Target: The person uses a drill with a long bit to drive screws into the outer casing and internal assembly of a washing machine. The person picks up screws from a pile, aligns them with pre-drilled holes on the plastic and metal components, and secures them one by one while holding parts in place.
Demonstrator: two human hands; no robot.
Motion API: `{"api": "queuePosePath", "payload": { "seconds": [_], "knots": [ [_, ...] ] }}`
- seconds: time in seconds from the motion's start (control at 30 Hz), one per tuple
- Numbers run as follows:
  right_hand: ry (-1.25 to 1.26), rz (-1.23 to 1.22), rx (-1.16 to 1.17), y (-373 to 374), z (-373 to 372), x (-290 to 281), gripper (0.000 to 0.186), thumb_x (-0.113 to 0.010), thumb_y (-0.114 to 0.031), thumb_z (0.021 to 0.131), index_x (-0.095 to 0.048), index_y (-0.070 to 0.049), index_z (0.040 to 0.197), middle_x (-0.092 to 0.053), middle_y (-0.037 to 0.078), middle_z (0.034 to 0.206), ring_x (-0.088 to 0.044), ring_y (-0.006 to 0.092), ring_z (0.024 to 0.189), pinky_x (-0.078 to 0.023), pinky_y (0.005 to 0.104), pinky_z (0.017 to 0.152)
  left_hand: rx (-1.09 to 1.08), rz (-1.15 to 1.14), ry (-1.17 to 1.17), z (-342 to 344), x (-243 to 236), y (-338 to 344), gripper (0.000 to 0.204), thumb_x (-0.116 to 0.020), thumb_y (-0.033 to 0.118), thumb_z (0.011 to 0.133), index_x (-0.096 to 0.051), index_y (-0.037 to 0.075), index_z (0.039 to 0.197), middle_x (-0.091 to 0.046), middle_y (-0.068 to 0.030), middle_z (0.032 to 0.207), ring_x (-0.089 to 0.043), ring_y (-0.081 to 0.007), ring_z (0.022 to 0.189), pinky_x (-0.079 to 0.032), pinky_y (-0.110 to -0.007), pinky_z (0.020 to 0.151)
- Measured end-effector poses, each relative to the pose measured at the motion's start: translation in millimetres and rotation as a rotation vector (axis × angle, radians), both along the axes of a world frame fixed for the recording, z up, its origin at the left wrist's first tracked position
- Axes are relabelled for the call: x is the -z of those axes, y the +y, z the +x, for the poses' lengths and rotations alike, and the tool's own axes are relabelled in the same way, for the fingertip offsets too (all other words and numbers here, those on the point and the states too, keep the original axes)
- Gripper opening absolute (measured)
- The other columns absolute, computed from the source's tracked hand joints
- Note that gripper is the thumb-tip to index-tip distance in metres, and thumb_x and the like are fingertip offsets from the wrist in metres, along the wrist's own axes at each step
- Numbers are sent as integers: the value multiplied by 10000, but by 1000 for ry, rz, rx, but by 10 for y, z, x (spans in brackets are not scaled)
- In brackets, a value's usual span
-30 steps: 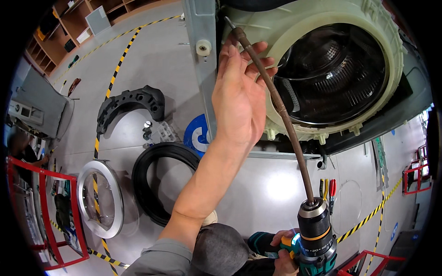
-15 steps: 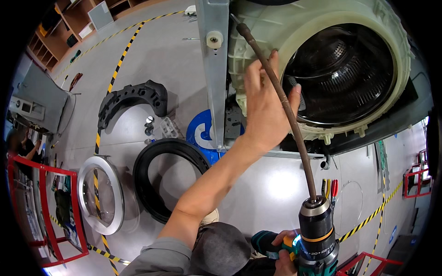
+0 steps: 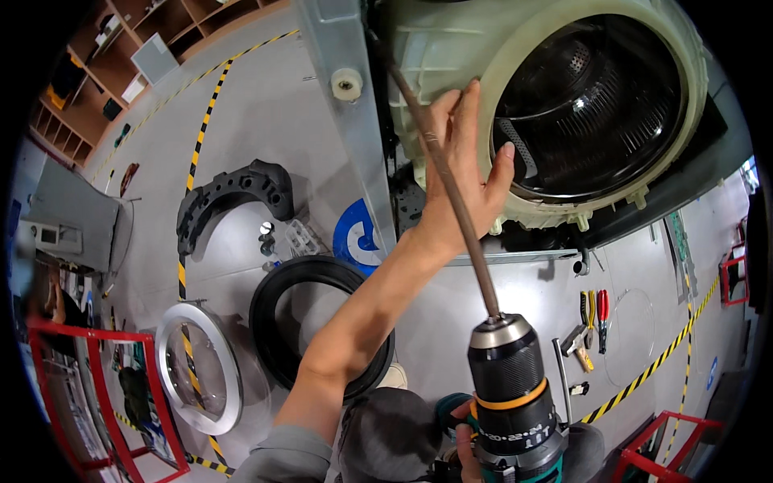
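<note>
My right hand (image 3: 465, 447), mostly hidden at the bottom, grips a teal and black drill (image 3: 507, 378). A long brown rod (image 3: 463, 221) in its chuck runs up to the upper-left part of a pale plastic washer tub (image 3: 435, 48), where its tip is blurred. My left hand (image 3: 455, 185) is open behind the rod, fingers spread against the tub beside the front opening, with the dark drum (image 3: 592, 105) inside. A grey metal frame panel (image 3: 338, 137) stands left of the tub.
On the floor lie a black counterweight (image 3: 209, 197), a black rubber ring (image 3: 266, 314), a silver-rimmed door (image 3: 165, 354), pliers (image 3: 603, 318) and a hammer (image 3: 573, 342). Red stands (image 3: 97, 378) are at both sides. Shelving (image 3: 121, 64) is top left; another person (image 3: 56, 298) works far left.
My left hand has turned from palm-up near the rod's upper end to spread fingers lower, beside the opening. The drill has shifted leftward and appears larger; the view has shifted slightly.
</note>
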State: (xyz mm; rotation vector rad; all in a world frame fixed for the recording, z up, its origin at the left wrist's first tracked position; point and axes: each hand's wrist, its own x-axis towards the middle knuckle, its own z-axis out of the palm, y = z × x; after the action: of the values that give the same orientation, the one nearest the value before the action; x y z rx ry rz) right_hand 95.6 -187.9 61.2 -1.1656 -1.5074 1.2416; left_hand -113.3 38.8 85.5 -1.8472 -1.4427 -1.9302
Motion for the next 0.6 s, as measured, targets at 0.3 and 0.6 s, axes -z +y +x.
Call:
{"api": "queuePosePath", "payload": {
  "seconds": [0.3,0.6],
  "knots": [
    [6,54,11,-4,-215,-91,279,-695,-26,774,-623,83,1020,-676,171,930,-665,248,793,-540,338,748,-6,-19,49,-89,46,-3,702,-662,75,821,-310,-42,1417,-349,-187,1279,-411,-281,1112,-395,-353,926],
    [15,269,85,116,-590,-276,293,-675,-37,750,-648,92,1012,-690,182,873,-673,257,723,-545,336,713,65,-30,83,-179,54,17,700,-642,53,835,-294,-15,1438,-345,-152,1298,-440,-224,1097,-427,-316,896]
  ]
}}
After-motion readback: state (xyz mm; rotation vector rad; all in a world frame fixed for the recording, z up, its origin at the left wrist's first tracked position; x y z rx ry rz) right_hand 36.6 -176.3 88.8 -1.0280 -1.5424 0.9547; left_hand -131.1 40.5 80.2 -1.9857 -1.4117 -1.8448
